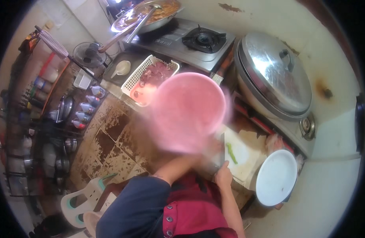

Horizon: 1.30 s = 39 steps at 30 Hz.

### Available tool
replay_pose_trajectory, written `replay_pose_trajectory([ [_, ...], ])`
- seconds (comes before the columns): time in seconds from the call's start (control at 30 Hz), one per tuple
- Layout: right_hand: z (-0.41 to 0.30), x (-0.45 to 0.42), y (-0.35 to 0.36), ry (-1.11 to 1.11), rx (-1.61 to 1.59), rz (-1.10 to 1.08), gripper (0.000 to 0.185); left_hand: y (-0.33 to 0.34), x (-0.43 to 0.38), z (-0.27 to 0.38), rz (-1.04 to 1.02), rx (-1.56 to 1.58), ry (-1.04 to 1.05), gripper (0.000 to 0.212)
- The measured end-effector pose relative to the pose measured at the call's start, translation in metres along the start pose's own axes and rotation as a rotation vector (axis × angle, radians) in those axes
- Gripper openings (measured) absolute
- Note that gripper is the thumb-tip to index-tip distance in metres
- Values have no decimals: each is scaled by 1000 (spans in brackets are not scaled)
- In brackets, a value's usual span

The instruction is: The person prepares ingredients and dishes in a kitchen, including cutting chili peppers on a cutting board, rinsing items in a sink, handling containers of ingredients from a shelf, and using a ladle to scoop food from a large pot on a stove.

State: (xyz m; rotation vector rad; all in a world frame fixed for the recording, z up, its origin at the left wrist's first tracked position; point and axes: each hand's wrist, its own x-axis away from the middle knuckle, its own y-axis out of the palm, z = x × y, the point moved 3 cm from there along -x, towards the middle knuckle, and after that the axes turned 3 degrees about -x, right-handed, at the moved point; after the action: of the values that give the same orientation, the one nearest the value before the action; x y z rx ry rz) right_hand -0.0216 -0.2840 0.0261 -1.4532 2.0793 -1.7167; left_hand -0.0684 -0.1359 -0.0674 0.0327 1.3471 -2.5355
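Note:
A pink plastic basin (190,107), blurred by motion, tilts its inside toward me in the middle of the view. My left hand (210,148) grips it near its lower right rim; blur and the basin hide most of the fingers. My right hand (224,175) is closed around the handle of a broad-bladed knife (222,148), whose blade is seen nearly edge-on. Just right of the blade, a green chili pepper (231,153) lies on a pale cutting board (245,171).
A white basket (129,87) of raw meat (158,73) stands beyond the basin, beside a ladle (122,68). Farther back are a gas stove (170,38) and a large lidded pot (271,71). At right, a white plate (276,178); at left, a plastic chair (78,199).

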Motion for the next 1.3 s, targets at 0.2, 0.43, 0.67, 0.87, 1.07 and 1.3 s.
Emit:
replay_pose_trajectory([
  [0.2, -8, 3, -18, -6, -48, 6, 24, 0, -9, -2, 35, -8, 10, 16],
  [0.43, -19, -4, -21, -43, -69, -43, 28, 34, 2, -47, 64, 275, -130, 15],
  [0.67, 7, -10, 5, -260, -52, 178, 21, 20, 1, -27, 73, 155, -7, 29],
  [0.87, -19, 2, -43, -139, -65, 125, 20, -4, -14, -11, 137, 103, 38, 28],
  [1.07, -1, 1, 4, -49, -72, 27, 19, 8, -4, -25, 153, 97, 33, 28],
  [1.3, -6, 5, 5, -37, -196, 37, 17, 3, 0, -17, 133, 91, 6, 19],
])
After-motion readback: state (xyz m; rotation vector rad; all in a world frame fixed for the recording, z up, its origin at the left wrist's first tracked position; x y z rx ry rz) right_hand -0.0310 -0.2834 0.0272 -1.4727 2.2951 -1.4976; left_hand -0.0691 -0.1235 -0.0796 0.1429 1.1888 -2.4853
